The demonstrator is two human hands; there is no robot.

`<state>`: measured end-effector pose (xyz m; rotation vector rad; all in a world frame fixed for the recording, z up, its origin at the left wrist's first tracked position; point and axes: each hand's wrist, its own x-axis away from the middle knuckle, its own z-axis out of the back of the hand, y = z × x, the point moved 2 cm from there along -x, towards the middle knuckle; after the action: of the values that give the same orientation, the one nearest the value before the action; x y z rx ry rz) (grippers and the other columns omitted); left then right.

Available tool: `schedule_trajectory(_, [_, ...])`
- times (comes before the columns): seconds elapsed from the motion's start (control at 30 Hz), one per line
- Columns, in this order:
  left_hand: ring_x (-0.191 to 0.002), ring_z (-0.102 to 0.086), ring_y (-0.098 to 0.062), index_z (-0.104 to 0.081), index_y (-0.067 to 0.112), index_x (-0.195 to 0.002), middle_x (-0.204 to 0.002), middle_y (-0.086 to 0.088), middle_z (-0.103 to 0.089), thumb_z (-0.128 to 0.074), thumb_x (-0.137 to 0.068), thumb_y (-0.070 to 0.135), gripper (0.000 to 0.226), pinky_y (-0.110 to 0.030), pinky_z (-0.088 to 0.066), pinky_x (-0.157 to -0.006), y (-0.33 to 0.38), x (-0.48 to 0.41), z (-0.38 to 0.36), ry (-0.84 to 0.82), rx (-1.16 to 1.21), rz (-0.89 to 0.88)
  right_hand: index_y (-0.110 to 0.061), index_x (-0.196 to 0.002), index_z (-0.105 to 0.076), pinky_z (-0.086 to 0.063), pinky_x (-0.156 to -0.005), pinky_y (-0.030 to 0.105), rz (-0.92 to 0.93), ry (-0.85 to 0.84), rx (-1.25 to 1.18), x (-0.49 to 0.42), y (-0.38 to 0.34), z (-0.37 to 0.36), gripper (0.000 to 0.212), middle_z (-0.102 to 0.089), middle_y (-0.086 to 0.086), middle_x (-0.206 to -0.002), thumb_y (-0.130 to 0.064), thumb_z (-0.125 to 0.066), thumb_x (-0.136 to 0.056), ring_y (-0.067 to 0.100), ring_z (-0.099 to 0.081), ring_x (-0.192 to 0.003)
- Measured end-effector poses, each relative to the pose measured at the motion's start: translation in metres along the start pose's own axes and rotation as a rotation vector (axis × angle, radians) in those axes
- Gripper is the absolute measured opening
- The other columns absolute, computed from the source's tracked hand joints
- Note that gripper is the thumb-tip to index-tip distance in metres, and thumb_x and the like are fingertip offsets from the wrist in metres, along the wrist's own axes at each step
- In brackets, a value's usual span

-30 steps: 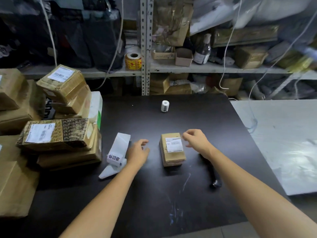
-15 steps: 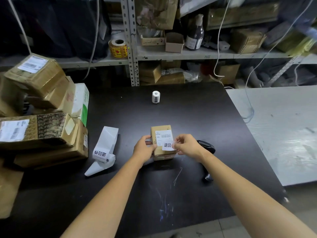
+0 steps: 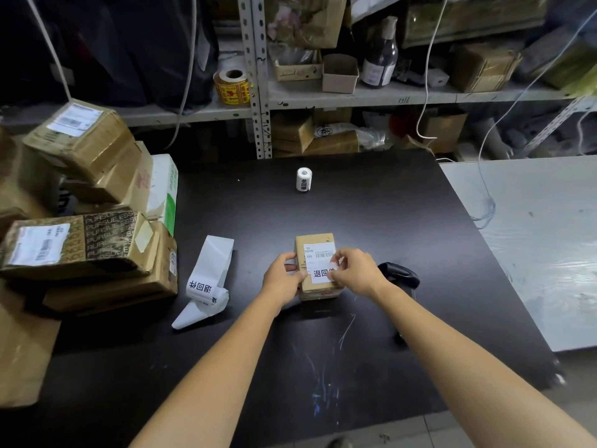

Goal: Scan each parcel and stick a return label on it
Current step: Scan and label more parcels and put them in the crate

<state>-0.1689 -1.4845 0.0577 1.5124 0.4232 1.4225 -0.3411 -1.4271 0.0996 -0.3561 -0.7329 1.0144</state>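
Label (image 3: 320,273) now down on parcel (image 3: 314,239), R hand (image 3: 355,273) pinching, L hand (image 3: 280,280) gripping side.

Two hands (image 3: 283,277) (image 3: 355,273), one scanner (image 3: 400,273), two white label rolls (image 3: 304,179) (image 3: 206,282).

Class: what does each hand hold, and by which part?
The left hand grips the small brown cardboard parcel by its left side; the right hand pinches the white return label at its right edge.

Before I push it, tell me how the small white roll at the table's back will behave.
The roll stands on end, hollow core up, so it likely slides rather than rolls. It is taller than wide, so a high push may tip it; then it could roll on the smooth table. Small wound paper, so probably light.
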Motion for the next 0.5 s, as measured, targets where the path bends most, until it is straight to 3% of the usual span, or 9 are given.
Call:
schedule_trajectory(0.13, [-0.109, -0.064, -0.024, -0.048, 0.025, -0.134, -0.122, -0.003, -0.061, -0.065, -0.091, 0.007, 0.050, -0.044, -0.058, -0.087, 0.001, 0.000, 0.000, -0.021, 0.000, 0.003, -0.019, -0.112, -0.055, -0.041, -0.057, 0.021, -0.076, 0.038, -0.062, 0.000, 0.011, 0.004, 0.037, -0.061, -0.005, -0.081, -0.025, -0.075, -0.081, 0.006, -0.058, -0.073])
schedule_trajectory(0.23, [-0.110, -0.063, -0.024, -0.046, 0.025, -0.138, -0.123, -0.003, -0.060, -0.064, -0.091, 0.007, 0.053, -0.045, -0.058, -0.087, 0.001, 0.000, 0.002, -0.030, -0.002, 0.002, -0.013, -0.122, -0.060, -0.058, -0.074, 0.030, -0.159, 0.032, -0.260, -0.002, 0.018, 0.001, 0.035, -0.068, 0.000, -0.097, -0.013, -0.062, -0.088, 0.014, -0.067, -0.083])
schedule_trajectory(0.3, [-0.109, -0.063, -0.024, -0.046, 0.024, -0.140, -0.124, -0.004, -0.059, -0.062, -0.092, 0.006, 0.053, -0.045, -0.059, -0.085, 0.000, 0.004, 0.001, -0.029, 0.011, 0.005, -0.012, -0.125, -0.059, -0.059, -0.083, 0.040, -0.168, -0.011, -0.351, 0.000, 0.017, -0.002, 0.036, -0.071, 0.004, -0.101, -0.007, -0.056, -0.089, 0.021, -0.071, -0.090])
schedule_trajectory(0.43, [-0.099, -0.066, -0.017, -0.046, 0.022, -0.138, -0.119, -0.001, -0.060, -0.060, -0.093, 0.001, 0.051, -0.029, -0.060, -0.066, 0.006, 0.025, 0.005, -0.007, 0.088, -0.014, -0.011, -0.121, -0.062, -0.059, -0.084, 0.045, -0.124, -0.022, -0.449, 0.003, 0.009, -0.002, 0.033, -0.073, 0.007, -0.100, -0.008, -0.061, -0.089, 0.023, -0.071, -0.093])
schedule_trajectory(0.5, [-0.096, -0.064, -0.015, -0.047, 0.019, -0.137, -0.122, -0.004, -0.059, -0.059, -0.092, -0.002, 0.052, -0.028, -0.058, -0.063, 0.017, 0.042, 0.014, 0.039, 0.112, -0.066, -0.012, -0.118, -0.062, -0.061, -0.080, 0.044, -0.067, -0.038, -0.487, 0.007, -0.003, 0.003, 0.031, -0.072, 0.006, -0.099, -0.010, -0.067, -0.088, 0.021, -0.071, -0.093])
